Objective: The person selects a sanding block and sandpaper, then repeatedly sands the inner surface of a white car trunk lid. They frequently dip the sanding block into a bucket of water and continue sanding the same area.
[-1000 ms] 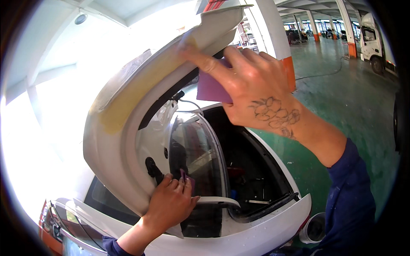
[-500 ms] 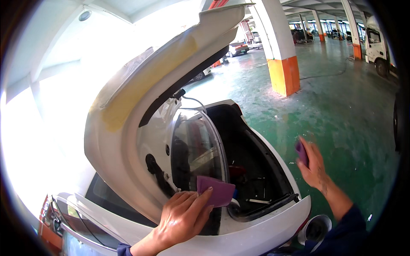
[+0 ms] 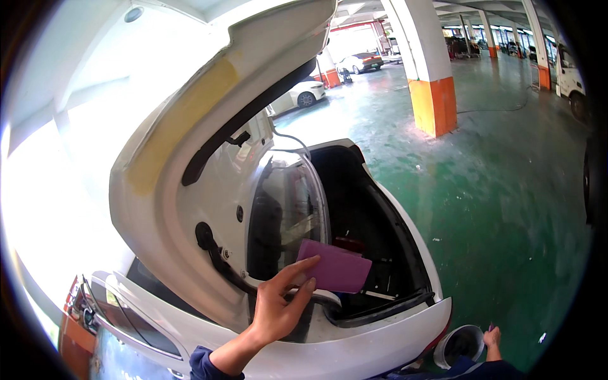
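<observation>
Now the left hand [image 3: 278, 307] pinches a purple pad [image 3: 334, 266] over the open boot's [image 3: 373, 221] near edge, while the right hand [image 3: 491, 337], low beside a white bucket [image 3: 461, 344], has an unclear grip.

Slim pickings for signs here. Far back, above the bright opening where the parked cars sit, there's a red horizontal signboard strip [image 3: 356, 26] running under the ceiling, long and narrow, too small to make out anything on it. Down at the lower right we've got the one container in view: a white round plastic tub [image 3: 458, 345], open mouth turned toward the camera, dark inside, sitting low against the white car's rear bumper [image 3: 354, 354] over the green floor. The right hand [image 3: 491, 337] is just beside its rim. No screens, labels or other packaging in sight.
</observation>
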`<state>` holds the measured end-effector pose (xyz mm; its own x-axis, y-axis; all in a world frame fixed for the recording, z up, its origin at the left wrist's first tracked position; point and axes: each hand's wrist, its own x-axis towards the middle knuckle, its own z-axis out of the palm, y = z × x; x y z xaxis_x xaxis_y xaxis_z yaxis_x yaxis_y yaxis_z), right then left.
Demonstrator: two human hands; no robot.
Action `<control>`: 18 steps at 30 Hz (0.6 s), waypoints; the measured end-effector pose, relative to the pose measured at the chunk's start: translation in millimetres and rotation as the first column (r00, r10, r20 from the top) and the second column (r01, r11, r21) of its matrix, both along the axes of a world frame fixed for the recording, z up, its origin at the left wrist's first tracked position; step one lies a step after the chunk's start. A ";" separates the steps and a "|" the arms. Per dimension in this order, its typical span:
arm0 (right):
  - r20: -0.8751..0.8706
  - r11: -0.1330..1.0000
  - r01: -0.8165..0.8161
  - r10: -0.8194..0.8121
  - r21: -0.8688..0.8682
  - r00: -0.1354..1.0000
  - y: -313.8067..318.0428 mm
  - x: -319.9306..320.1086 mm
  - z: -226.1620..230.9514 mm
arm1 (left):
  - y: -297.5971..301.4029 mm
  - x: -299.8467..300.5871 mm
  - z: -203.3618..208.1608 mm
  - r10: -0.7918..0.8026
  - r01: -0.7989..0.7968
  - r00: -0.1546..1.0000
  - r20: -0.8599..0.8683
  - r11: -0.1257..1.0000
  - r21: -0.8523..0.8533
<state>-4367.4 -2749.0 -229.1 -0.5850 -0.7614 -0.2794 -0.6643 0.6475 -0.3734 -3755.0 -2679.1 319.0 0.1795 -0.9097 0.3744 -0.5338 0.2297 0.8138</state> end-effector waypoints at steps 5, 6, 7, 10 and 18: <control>-0.031 0.964 0.072 -0.066 0.254 0.997 -13.9 -8.3 23.7 | -0.7 -9.7 -12.3 0.033 -0.033 0.995 -0.093 0.999 0.000; -0.072 0.966 0.046 -0.029 0.254 0.997 -9.3 -5.1 22.3 | -4.2 -15.3 -14.2 0.029 -0.028 0.997 -0.071 0.999 0.017; -0.145 0.969 0.012 0.025 0.249 0.989 -13.0 -4.5 36.8 | -3.7 -10.4 -10.2 0.045 -0.042 0.996 -0.083 0.999 0.031; -0.220 0.948 -0.296 0.266 -0.117 0.938 -64.7 34.5 56.2 | -4.4 -15.3 -9.8 0.081 -0.079 0.996 -0.042 0.995 0.061; -0.478 -0.403 -0.337 0.859 -0.851 0.182 -47.8 318.6 505.1 | -1.5 -44.2 12.2 -0.025 0.030 0.970 0.240 0.999 -0.020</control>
